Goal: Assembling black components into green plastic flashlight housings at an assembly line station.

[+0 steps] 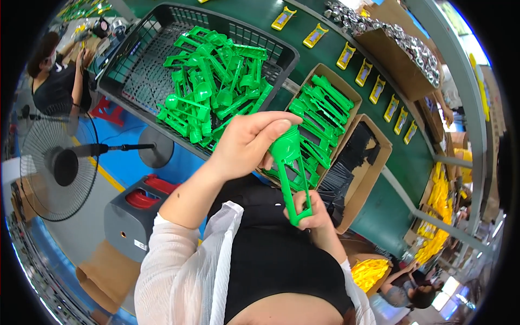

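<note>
Between my hands is a green plastic housing, with a round cup-like head at its upper end and a long open-sided frame below. My left hand is closed over the round head from the left, its thumb lying across the rim. The fingers of my right hand pinch the narrow lower end of the frame. Just beyond, a cardboard box holds similar green housings laid in rows. A black plastic crate farther left carries a loose heap of green housings.
Another cardboard box with black parts stands to the right. Yellow pieces sit spaced along the green bench. At left are a standing fan and a grey bin-like thing. Other people work nearby.
</note>
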The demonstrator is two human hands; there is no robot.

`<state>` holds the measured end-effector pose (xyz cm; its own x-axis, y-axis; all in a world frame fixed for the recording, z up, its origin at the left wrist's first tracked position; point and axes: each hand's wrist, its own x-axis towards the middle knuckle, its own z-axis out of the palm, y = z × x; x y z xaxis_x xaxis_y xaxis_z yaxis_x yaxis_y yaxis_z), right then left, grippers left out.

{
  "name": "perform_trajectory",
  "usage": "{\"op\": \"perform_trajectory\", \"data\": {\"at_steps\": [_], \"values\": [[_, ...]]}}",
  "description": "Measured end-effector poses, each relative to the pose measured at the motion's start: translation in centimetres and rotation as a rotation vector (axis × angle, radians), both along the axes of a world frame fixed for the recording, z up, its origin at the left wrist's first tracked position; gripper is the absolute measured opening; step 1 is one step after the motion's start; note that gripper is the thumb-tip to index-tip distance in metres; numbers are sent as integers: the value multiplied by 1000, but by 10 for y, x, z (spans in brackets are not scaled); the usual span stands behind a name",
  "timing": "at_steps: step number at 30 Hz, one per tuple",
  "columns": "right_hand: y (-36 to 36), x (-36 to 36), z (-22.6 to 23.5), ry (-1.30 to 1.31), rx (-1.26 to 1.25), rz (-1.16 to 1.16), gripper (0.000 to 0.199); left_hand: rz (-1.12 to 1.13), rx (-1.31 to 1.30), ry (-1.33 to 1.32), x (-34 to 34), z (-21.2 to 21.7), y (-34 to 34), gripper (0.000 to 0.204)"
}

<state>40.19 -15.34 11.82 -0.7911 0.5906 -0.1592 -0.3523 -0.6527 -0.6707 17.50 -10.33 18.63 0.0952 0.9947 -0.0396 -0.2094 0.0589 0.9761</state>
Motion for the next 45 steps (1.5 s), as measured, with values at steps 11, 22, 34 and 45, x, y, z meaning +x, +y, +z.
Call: {"op": "perform_trajectory", "data": {"at_steps": [11,22,34,45], "values": [[8,-21,-2,-31,128,-30,30,-180,-106,-170,-26,-14,24,35],[0,21,-7,398,-628,-125,19,-292,222,57,-18,-39,7,41],[54,24,-24,-165,-88,-751,31,181,-394,-608,-11,-94,-6,17],[23,13,-30,-246,-9,-835,28,-259,-388,-368,64,-98,-23,34]]}}
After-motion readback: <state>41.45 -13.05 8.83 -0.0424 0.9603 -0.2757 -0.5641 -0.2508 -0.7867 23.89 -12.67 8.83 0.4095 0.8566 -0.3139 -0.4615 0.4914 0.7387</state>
